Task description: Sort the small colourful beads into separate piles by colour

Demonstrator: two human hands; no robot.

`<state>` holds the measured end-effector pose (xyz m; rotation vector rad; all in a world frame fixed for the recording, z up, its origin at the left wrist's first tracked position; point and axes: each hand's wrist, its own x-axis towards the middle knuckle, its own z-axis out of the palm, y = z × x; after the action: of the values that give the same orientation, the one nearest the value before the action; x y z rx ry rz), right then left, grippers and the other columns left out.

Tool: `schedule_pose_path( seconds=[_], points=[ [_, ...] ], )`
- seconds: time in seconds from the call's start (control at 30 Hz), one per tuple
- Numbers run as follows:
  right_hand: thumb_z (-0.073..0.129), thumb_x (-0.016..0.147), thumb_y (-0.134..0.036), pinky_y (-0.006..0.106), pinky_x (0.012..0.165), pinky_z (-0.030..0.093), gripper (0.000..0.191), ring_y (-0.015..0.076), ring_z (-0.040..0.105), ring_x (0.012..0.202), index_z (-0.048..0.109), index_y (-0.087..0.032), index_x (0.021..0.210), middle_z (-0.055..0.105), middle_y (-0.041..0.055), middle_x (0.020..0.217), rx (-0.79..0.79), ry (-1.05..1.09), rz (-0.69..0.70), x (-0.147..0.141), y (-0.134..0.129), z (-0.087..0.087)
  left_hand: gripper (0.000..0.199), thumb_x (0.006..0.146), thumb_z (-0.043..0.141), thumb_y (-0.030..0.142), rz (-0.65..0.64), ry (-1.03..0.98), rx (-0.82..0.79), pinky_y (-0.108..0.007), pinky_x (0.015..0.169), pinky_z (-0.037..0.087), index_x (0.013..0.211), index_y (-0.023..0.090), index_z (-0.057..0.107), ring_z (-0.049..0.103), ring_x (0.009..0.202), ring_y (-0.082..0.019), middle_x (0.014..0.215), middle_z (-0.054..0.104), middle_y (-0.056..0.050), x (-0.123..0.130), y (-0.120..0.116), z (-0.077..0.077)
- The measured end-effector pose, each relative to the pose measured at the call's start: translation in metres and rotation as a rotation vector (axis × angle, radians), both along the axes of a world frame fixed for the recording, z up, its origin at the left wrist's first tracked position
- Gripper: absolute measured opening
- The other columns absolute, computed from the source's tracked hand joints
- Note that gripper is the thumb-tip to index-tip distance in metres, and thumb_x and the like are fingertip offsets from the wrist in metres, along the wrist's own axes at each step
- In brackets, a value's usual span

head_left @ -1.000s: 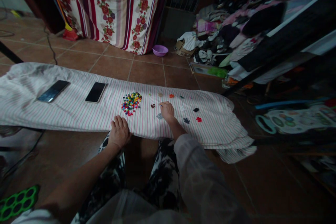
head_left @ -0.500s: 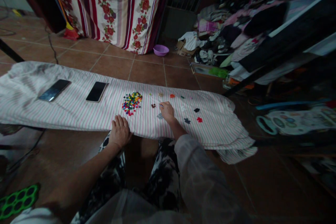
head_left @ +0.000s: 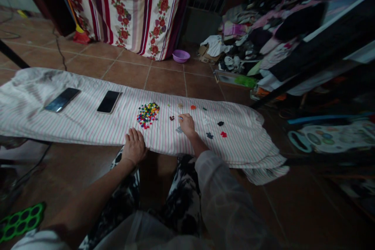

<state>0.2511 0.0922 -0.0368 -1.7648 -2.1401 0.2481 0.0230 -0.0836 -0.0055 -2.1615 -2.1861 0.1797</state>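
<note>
My left hand point(head_left: 134, 145) lies flat with fingers stretched out on the near edge of the striped cloth point(head_left: 82, 125). To its upper right is a mixed pile of tiny multicoloured pieces point(head_left: 148, 115). Fingers bent, my right hand point(head_left: 186, 124) is low over the cloth among small sorted groups. A bit of blue shows at its fingertips, seemingly a small blue piece point(head_left: 181, 118) in a pinch. Close by are brown pieces point(head_left: 172, 118) and grey pieces point(head_left: 179, 129). Farther off sit orange pieces point(head_left: 193, 107), black pieces point(head_left: 220, 124), dark grey pieces point(head_left: 209, 135) and red pieces point(head_left: 224, 134).
Two phones, a left phone point(head_left: 63, 100) and a right phone point(head_left: 109, 102), lie on the cloth. Beyond are a purple basin point(head_left: 181, 56), a floral curtain point(head_left: 137, 11) and a clothes heap point(head_left: 263, 35). A green tray with round holes point(head_left: 22, 220) is at lower left.
The view has shifted slightly. Both hands stay in almost the same places, and slightly more blue shows at my right fingertips.
</note>
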Motion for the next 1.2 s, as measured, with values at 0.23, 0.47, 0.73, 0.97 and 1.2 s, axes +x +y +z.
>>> schedule_pose_path(
  seconds=[0.23,0.47,0.73,0.97,1.2],
  points=[
    [0.050,0.085,-0.017,0.028,0.089,0.043,0.031,0.0175,0.056,0.099,0.066,-0.022,0.110,0.061,0.0065,0.108,-0.040,0.020,-0.025,0.001,-0.005,0.007,0.078,0.080,0.052,0.045,0.015,-0.031,0.010,-0.054,0.107,0.025,0.134,-0.009,0.036,0.030,0.134,-0.045,0.141,0.032,-0.038,0.000,0.000,0.001],
    [0.046,0.089,-0.024,0.028,0.087,0.043,0.030,0.0177,0.057,0.094,0.067,-0.021,0.109,0.061,0.0067,0.106,0.069,0.091,0.006,-0.018,-0.013,0.022,0.076,0.081,0.048,0.045,0.023,-0.002,0.014,-0.055,0.107,0.024,0.135,-0.008,0.036,0.030,0.135,-0.044,0.142,0.030,-0.037,-0.001,0.000,-0.004],
    [0.048,0.090,-0.020,0.025,0.085,0.044,0.025,0.0143,0.057,0.090,0.069,-0.021,0.103,0.061,0.0049,0.100,-0.114,0.145,0.444,-0.094,-0.047,0.022,0.077,0.081,0.049,0.046,0.030,-0.006,0.027,-0.053,0.107,0.024,0.135,-0.008,0.035,0.029,0.135,-0.044,0.142,0.031,-0.037,0.000,0.000,-0.006],
    [0.045,0.091,-0.016,0.025,0.091,0.041,0.028,0.0154,0.054,0.102,0.068,-0.022,0.107,0.061,0.0047,0.104,-0.155,0.040,0.508,-0.126,-0.056,0.016,0.078,0.081,0.050,0.046,0.031,-0.011,0.022,-0.053,0.107,0.024,0.136,-0.007,0.035,0.031,0.135,-0.044,0.142,0.030,-0.037,-0.001,0.000,-0.004],
    [0.043,0.093,-0.016,0.027,0.092,0.040,0.028,0.0170,0.054,0.102,0.067,-0.019,0.107,0.062,0.0080,0.105,-0.195,-0.109,0.489,-0.134,-0.051,0.024,0.077,0.081,0.049,0.045,0.034,-0.027,0.023,-0.054,0.107,0.024,0.136,-0.007,0.035,0.030,0.135,-0.044,0.142,0.031,-0.037,-0.001,0.000,-0.005]
  ],
)
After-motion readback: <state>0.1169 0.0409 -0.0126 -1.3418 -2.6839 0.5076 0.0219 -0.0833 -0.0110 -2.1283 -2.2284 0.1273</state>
